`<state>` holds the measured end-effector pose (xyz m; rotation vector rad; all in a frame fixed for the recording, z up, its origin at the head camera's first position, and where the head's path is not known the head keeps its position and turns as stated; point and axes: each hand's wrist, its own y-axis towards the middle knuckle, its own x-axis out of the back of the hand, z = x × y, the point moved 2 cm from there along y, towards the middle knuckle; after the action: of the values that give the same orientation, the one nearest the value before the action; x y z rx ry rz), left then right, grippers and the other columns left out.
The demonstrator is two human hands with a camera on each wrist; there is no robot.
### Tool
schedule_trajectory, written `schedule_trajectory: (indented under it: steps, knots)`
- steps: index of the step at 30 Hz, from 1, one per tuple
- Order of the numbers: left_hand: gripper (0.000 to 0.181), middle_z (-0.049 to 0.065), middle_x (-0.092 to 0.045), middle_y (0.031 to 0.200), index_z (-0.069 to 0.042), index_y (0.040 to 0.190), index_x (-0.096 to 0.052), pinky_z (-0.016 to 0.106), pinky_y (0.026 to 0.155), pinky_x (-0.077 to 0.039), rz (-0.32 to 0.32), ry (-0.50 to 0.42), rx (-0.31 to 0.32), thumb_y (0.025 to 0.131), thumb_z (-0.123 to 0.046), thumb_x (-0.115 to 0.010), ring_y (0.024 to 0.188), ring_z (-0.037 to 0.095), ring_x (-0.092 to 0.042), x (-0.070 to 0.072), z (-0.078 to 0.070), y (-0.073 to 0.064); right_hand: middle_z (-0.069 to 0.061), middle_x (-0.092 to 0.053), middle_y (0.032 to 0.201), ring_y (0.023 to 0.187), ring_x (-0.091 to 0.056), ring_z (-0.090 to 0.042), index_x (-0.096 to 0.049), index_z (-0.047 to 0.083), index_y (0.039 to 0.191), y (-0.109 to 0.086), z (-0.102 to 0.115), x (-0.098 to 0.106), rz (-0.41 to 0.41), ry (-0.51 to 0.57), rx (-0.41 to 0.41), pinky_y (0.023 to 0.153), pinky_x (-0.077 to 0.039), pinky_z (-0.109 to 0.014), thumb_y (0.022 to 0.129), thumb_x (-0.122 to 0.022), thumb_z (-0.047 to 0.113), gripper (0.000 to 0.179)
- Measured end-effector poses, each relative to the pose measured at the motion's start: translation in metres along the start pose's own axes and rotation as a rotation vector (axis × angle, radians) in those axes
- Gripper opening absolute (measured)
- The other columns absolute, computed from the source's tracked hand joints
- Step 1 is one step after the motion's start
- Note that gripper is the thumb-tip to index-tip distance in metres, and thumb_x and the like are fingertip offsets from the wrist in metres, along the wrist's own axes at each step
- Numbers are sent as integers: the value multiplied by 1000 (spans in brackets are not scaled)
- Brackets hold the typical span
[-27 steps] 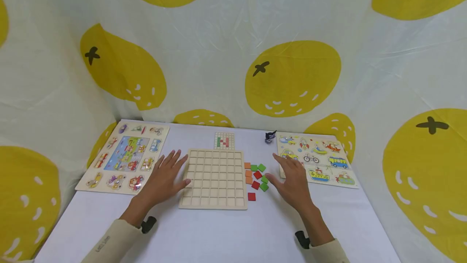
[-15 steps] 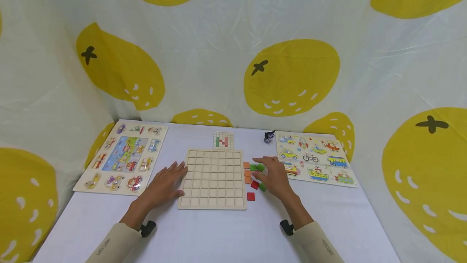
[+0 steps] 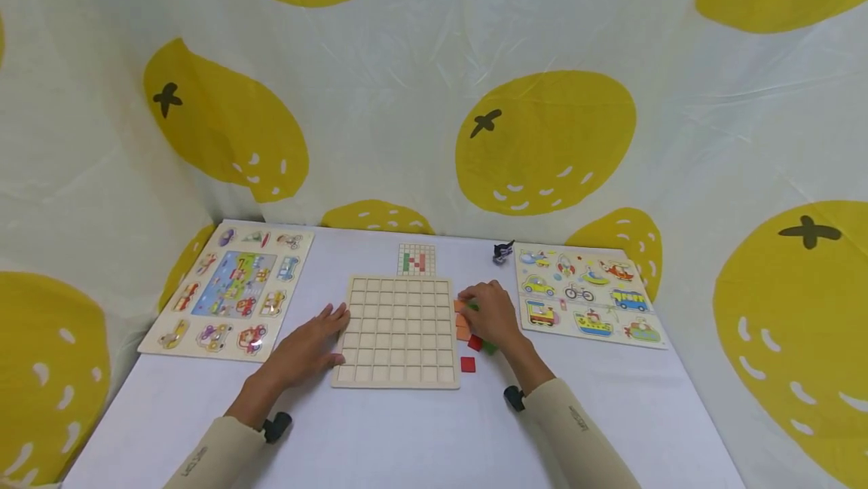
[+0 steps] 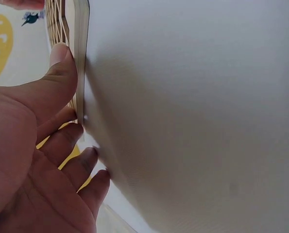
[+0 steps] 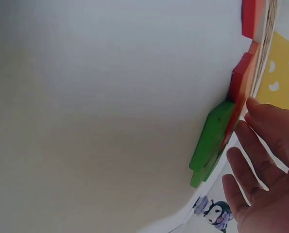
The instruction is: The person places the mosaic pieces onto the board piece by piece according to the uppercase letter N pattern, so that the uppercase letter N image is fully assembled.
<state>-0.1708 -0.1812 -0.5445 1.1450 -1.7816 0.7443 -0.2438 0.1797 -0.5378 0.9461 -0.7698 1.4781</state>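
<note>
As seen from the head, rests left hand [image 3: 305, 349] along the left edge of the wooden grid board [image 3: 396, 332], with fingers loosely extended. Bends the fingers of right hand [image 3: 491, 312] over the orange tiles [image 3: 463, 332], just beside the board's right edge — near green tiles [image 3: 490, 348] and red tiles [image 3: 468, 365]. From the left wrist, lays thumb [image 4: 62, 77] against the board's rim, with other fingers relaxed and slightly parted. From the right wrist, curves fingers gently, with thumb and forefinger close together by the tiles — cannot tell whether pinching one.
</note>
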Motion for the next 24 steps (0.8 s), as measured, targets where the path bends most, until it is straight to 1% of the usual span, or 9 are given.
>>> schedule_trajectory:
  steps: [4,7,11,16,19,24]
  knots:
    - [89,14,-35,172,-4,161,-43,63,125,-35,-1,-25,1,87,-22,-87,161,42,-31,-1,1,-1,-2,-75,105,103,-58,-22,-83,14,113,3,0,-2,13,-15,-8,93,-54,-40,92,-84,17,21]
    - [88,13,-36,172,-4,161,-43,63,125,-35,-7,-25,2,87,-23,-86,160,42,-31,-1,2,-1,-2,-71,102,101,-56,-21,-83,14,111,5,-1,-2,28,-6,-16,90,-53,-38,92,-83,16,19]
    - [88,13,-35,172,-5,162,-43,63,125,-35,-4,-23,14,87,-24,-86,160,41,-32,-3,3,-1,-1,-68,96,97,-54,-20,-82,15,103,7,-1,0,35,40,-23,85,-51,-37,91,-84,13,13]
    - [88,13,-35,172,-6,161,-44,63,125,-35,-9,-22,17,87,-24,-87,160,41,-32,-5,5,-1,1,-66,88,92,-53,-20,-80,18,94,6,-1,4,16,83,-30,80,-47,-34,90,-86,17,7]
    - [88,13,-36,172,-6,161,-44,64,125,-35,-18,-24,7,87,-24,-87,160,41,-32,-5,5,-2,1,-66,86,91,-53,-20,-78,19,92,5,-1,5,1,100,-42,79,-46,-34,90,-86,21,9]
    - [87,14,-36,172,-4,161,-44,64,125,-35,-20,-34,1,87,-23,-86,160,42,-32,-4,4,-2,1,-66,86,91,-54,-20,-76,19,97,3,3,2,-24,167,-70,77,-45,-32,90,-87,19,13]
